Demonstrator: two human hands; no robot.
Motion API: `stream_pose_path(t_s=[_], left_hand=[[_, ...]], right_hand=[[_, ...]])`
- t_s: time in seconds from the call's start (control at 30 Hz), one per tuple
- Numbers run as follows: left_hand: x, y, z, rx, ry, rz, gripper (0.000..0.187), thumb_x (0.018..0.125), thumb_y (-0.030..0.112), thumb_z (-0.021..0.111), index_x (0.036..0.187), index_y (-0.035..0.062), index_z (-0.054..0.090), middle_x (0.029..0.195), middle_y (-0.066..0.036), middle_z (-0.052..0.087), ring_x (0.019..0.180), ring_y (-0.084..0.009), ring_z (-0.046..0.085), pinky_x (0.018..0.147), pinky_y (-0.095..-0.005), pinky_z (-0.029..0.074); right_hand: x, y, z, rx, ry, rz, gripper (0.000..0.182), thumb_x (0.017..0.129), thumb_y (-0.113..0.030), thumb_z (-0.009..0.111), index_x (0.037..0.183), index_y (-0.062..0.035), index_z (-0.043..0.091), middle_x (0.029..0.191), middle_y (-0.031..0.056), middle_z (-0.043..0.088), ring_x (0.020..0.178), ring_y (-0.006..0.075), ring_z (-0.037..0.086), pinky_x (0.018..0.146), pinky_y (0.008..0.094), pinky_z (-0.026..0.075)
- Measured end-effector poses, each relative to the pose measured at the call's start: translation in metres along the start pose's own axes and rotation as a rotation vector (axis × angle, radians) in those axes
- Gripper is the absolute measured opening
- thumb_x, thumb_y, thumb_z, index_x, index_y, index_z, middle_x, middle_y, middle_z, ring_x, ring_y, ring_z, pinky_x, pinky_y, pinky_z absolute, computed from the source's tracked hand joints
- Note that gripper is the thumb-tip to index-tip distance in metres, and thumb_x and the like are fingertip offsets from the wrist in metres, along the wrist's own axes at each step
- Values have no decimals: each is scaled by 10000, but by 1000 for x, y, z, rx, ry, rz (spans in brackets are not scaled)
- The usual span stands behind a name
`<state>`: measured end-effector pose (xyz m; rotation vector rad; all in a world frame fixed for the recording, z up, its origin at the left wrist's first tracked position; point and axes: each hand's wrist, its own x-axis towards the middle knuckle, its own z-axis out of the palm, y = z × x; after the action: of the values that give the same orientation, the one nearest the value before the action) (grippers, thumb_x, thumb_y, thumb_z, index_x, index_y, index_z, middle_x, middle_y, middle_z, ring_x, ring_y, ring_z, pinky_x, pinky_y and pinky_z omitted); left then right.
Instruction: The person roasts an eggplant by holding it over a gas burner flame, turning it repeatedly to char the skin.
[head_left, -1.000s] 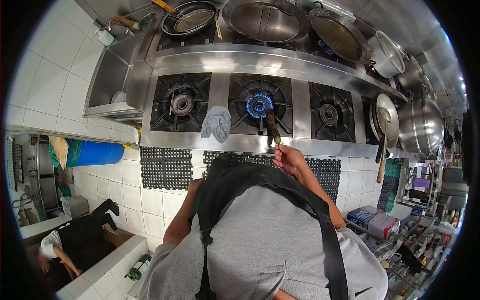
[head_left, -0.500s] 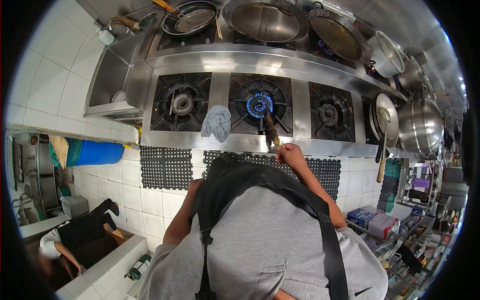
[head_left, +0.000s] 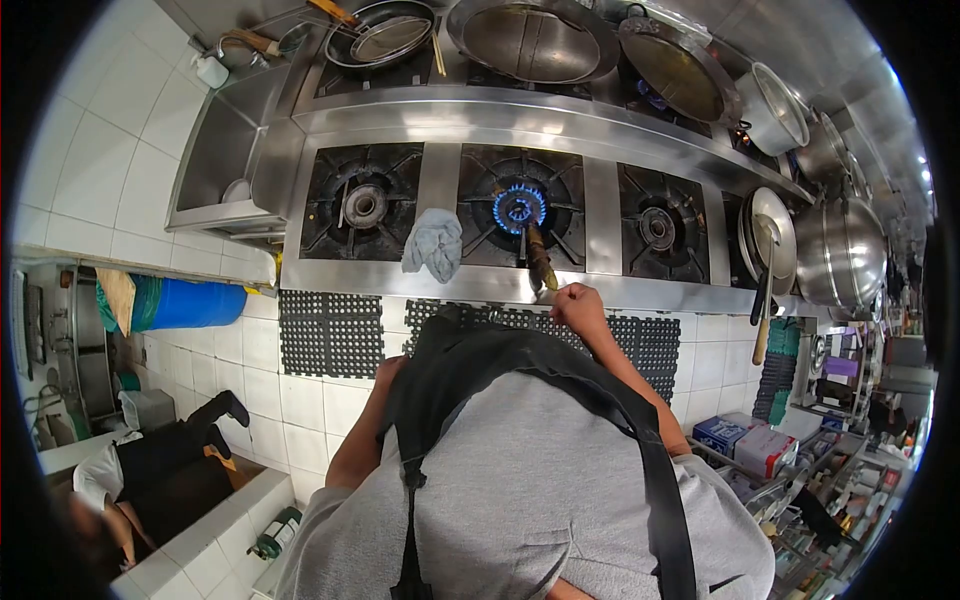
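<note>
A long, dark, charred vegetable, seemingly an eggplant [head_left: 541,260], lies from the edge of the lit middle burner [head_left: 520,208] toward the stove's front rim. Its near end is yellow-green, and blue flames ring the burner head just beyond its far tip. My right hand [head_left: 580,306] is closed in a pinch at that near end. Left of the lit burner, a crumpled pale grey cloth [head_left: 432,245] rests on the steel. My left hand [head_left: 391,370] hangs low by the black apron [head_left: 440,350], its fingers mostly hidden.
Unlit burners sit at left [head_left: 362,207] and right [head_left: 657,228]. Behind them stand a large wok [head_left: 535,45] and other pans. Stacked pans with a ladle [head_left: 768,235] and a big steel pot [head_left: 845,250] are at right. Another person [head_left: 165,455] is at lower left.
The charred eggplant has shifted very slightly, with my right hand staying at its near end. The other person at lower left has moved a little. My left hand is still.
</note>
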<state>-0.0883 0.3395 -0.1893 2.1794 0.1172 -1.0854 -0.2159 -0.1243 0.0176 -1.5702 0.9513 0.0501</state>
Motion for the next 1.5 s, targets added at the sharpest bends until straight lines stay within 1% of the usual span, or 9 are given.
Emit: stream_pose_path(t_s=[0.13, 0.37, 0.57, 0.77, 0.87, 0.97, 1.1, 1.3, 1.5], left_hand=[[11, -16, 4, -75, -37, 68, 456, 858, 474, 639, 1073, 82, 729, 960, -114, 734, 921, -186, 690, 818, -324, 524], [12, -16, 6, -36, -15, 46, 465, 856, 471, 626, 1083, 77, 720, 964, -122, 732, 933, -199, 691, 825, -335, 523], [-15, 18, -3, 73, 11, -11, 476, 854, 484, 609, 1084, 81, 720, 994, -142, 724, 970, -220, 686, 842, -347, 519], [-18, 21, -4, 32, 1, 11, 478, 856, 480, 593, 1082, 78, 718, 1002, -145, 721, 986, -240, 682, 853, -359, 514], [4, -4, 2, 59, 7, 102, 474, 857, 471, 590, 1081, 72, 717, 1003, -145, 720, 987, -240, 681, 852, -361, 513], [-8, 23, -4, 95, -32, 26, 467, 855, 466, 593, 1078, 75, 718, 1009, -144, 719, 987, -240, 682, 850, -362, 514], [12, -4, 0, 189, -21, 210, 457, 848, 475, 600, 1077, 100, 724, 1019, -137, 719, 990, -245, 681, 852, -360, 514], [-5, 23, -1, 88, 12, -72, 481, 849, 492, 604, 1082, 89, 723, 1026, -135, 719, 995, -235, 680, 859, -352, 509], [10, -13, 9, -96, -19, -14, 498, 851, 510, 606, 1094, 90, 718, 1021, -140, 719, 978, -235, 679, 862, -345, 504]], right_hand=[[14, -9, -12, -145, 70, -72, 148, 891, -121, 601, 829, 13, 612, 662, 77, 656, 546, 124, 624, 512, 256, 512], [-9, -30, -15, -821, 390, -381, 180, 797, -197, 642, 856, -28, 661, 720, 191, 663, 693, 371, 661, 668, 446, 517], [-12, -5, -13, -642, 292, -256, 188, 817, -204, 642, 868, -25, 668, 796, 220, 670, 751, 385, 664, 702, 461, 512], [36, 63, -21, -338, 192, -90, 217, 899, -194, 587, 866, 2, 674, 669, 88, 620, 583, 225, 591, 588, 372, 496], [4, 2, -25, 205, -119, 402, 214, 929, -176, 563, 867, -1, 669, 657, 30, 552, 548, 139, 511, 521, 324, 468], [4, -2, -23, 347, -173, 462, 195, 928, -172, 574, 854, -11, 654, 672, 38, 554, 513, 135, 492, 488, 311, 463], [14, -13, -21, 356, 9, 201, 107, 876, -117, 637, 847, -14, 630, 685, 36, 591, 504, 126, 512, 481, 272, 456], [20, -22, -26, 338, 61, 70, 109, 859, -94, 629, 785, -13, 621, 669, 37, 599, 525, 115, 535, 480, 254, 430], [10, -33, -28, 388, 48, 80, 78, 877, -97, 622, 884, -24, 650, 737, 14, 606, 580, 88, 539, 557, 235, 471]])
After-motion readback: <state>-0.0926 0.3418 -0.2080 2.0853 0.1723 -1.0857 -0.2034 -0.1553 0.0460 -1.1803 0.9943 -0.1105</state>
